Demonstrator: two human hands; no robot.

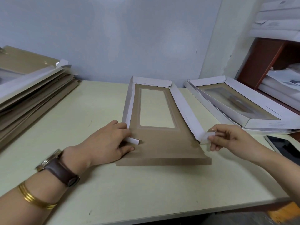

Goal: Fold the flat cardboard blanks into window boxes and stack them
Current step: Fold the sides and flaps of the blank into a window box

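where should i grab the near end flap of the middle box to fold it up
Take the near end flap by its free front edge, probably, coming from the person's side: it lies flat on the table with that edge nearest, and the other three walls stand. The left hand and right hand pinch the left corner tab and right corner tab.

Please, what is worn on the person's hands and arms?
Behind the left hand, a watch with dark brown strap and silvery case; farther up that forearm, thin gold bangles. The right hand and forearm wear nothing. No sleeves show.
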